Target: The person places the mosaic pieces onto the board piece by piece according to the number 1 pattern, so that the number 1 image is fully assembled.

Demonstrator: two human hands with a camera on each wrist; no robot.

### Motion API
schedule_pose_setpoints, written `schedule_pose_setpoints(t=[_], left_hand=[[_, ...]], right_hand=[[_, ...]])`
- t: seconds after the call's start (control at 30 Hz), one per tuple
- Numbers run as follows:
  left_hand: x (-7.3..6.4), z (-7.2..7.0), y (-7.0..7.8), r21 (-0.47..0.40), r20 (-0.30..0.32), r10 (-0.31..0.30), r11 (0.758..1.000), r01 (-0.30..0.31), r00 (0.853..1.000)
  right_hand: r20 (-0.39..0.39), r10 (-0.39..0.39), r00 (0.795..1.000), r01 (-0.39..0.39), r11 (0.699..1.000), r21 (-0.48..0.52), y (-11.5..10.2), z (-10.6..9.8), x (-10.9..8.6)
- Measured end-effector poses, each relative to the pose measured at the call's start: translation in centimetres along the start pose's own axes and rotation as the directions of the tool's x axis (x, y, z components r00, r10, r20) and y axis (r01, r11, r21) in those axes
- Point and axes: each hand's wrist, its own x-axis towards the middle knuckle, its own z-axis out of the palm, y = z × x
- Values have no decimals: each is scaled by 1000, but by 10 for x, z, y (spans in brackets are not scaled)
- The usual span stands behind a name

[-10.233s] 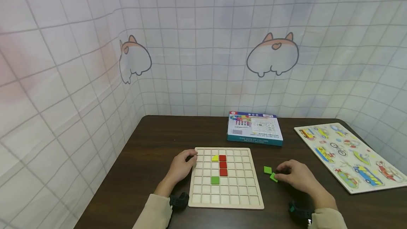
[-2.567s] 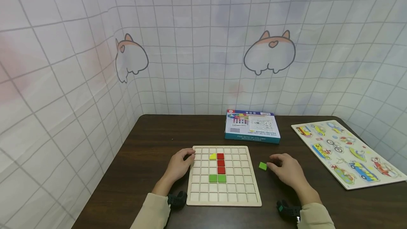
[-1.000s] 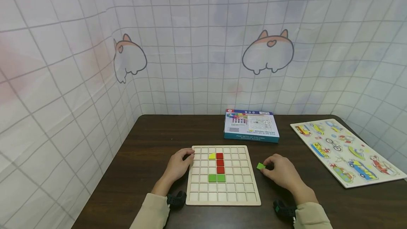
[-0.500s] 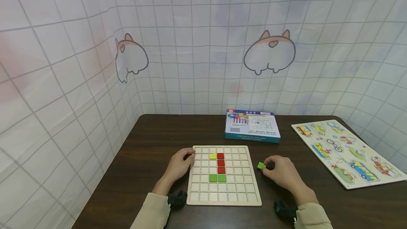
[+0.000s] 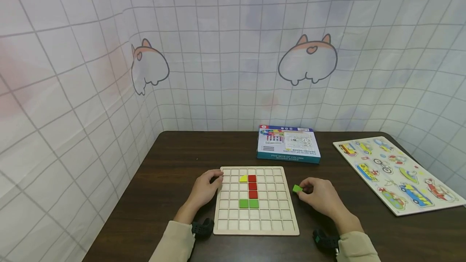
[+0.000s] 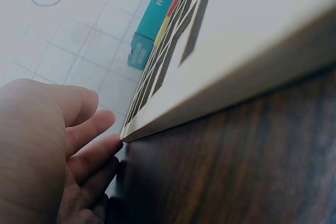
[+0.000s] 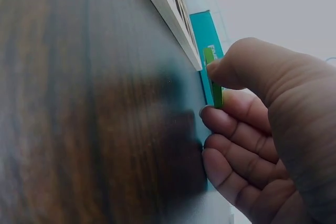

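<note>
My right hand [image 5: 320,195] pinches a small green square tile [image 5: 297,188] between thumb and fingers, just right of the wooden grid board [image 5: 276,215]. In the right wrist view the tile [image 7: 212,72] is seen nearly edge-on, with the thumb on one side. My left hand [image 5: 204,187] rests at the board's upper left corner; in the left wrist view its fingertips [image 6: 116,141] touch that corner and the fingers are loosely bent. On the board lie a yellow tile [image 5: 243,179], a column of red tiles [image 5: 253,186] and two green tiles [image 5: 249,203] side by side.
A flat blue-and-white box [image 5: 288,144] lies behind the board. At the right side of the dark table [image 5: 182,153] is a vehicle picture board [image 5: 397,175]. A white gridded cloth [image 5: 233,72] stands behind the table.
Since the oldest frame a second green tile has come onto the board beside the first. My right hand has gripped the last green tile and moved slightly left. The left hand stays put.
</note>
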Motion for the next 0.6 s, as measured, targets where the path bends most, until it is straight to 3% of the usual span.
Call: schedule_pose_setpoints(t=[0.6], left_hand=[[2,2,-1,6,-7,-5,1000,5,1000]], right_hand=[[-9,-48,999,49,998,44,-6,4,-2]])
